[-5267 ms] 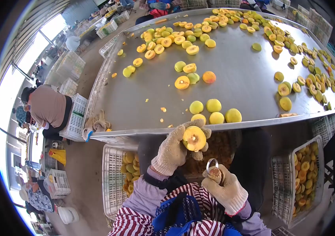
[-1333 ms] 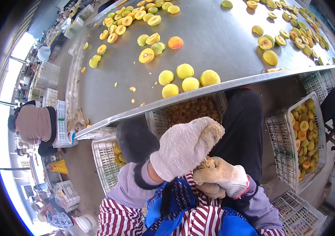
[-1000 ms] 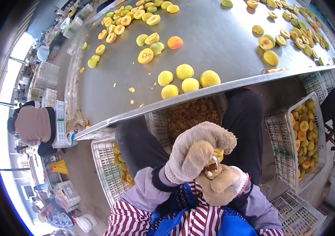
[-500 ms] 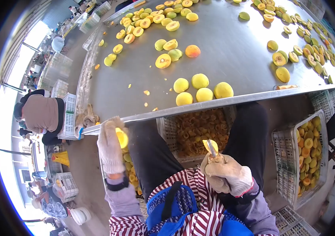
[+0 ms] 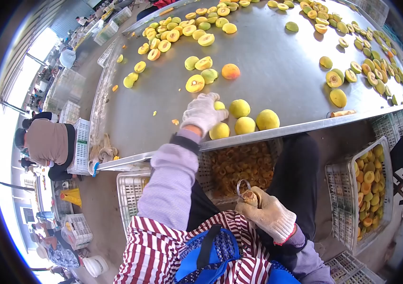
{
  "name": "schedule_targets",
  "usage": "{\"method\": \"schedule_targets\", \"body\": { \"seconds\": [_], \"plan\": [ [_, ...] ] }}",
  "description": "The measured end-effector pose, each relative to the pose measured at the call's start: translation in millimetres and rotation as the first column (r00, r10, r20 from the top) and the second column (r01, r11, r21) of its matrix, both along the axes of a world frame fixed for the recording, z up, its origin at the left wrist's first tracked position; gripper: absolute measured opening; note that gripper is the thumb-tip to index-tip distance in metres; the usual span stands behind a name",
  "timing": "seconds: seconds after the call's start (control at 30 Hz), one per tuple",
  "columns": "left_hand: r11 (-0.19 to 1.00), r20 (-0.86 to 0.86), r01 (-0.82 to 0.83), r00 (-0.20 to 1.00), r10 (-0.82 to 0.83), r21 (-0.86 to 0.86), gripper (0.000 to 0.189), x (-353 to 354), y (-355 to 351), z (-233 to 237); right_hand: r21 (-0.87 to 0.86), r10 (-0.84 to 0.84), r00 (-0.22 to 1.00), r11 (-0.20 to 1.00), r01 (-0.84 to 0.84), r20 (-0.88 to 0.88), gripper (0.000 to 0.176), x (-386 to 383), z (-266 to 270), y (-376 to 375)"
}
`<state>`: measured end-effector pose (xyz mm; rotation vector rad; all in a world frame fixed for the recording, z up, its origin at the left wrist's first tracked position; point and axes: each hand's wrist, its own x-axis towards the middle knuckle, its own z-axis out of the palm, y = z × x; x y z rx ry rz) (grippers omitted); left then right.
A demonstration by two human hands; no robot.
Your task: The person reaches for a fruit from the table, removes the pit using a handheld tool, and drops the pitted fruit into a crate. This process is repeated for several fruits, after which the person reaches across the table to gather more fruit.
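My left hand (image 5: 203,113), in a pale work glove, reaches over the near edge of the metal table (image 5: 163,102). Its fingers lie on a yellow-green fruit (image 5: 219,105) that they partly cover. Close beside it sit several whole fruits, among them a yellow one (image 5: 245,125) and a larger one (image 5: 267,119). Low over my lap, my right hand (image 5: 268,214), also gloved, is closed round the handle of a tool with a curved metal loop (image 5: 243,187). No fruit shows on the loop.
Halved fruits (image 5: 206,39) lie farther back on the table, more at the right. Below its edge is a crate of peel-like scraps (image 5: 241,165). A white crate of fruit halves (image 5: 369,189) stands at right. A person (image 5: 47,142) bends at left.
My left hand has left the crate at lower left, where it held a yellow piece, and moved up to the table fruit. The yellow piece at my right hand's tool is gone.
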<state>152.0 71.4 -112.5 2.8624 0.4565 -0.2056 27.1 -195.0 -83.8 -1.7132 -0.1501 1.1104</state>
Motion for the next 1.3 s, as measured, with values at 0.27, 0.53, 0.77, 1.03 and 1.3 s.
{"method": "schedule_targets", "body": {
  "seconds": [0.27,0.53,0.77,1.03,1.3],
  "plan": [
    [-0.207,0.080,0.134,0.965,0.249,-0.969,0.070,-93.5,-38.1,27.0,0.121,-0.084,0.983,0.991,0.065,0.162,0.030,-0.3,10.6,2.0],
    [-0.185,0.001,0.086,0.911,0.413,-0.979,0.057,-138.1,-112.9,40.4,0.209,-0.255,0.868,0.961,0.180,0.426,0.027,-12.4,9.8,0.8],
    [-0.223,0.158,0.244,0.925,0.346,-0.944,0.042,-153.2,-126.5,48.9,0.232,-0.265,0.869,0.956,0.181,0.417,0.027,-20.7,8.4,-3.8],
    [-0.054,0.054,0.071,0.960,0.275,-0.996,0.055,-147.9,-131.1,66.7,0.347,-0.048,0.985,0.932,0.103,-0.164,0.021,-20.3,6.1,-16.6],
    [0.272,0.494,0.512,0.859,-0.136,-0.815,0.024,-136.0,-117.7,66.7,0.560,0.338,0.703,0.822,0.103,-0.625,0.020,0.9,9.2,-40.2]
  ]
}}
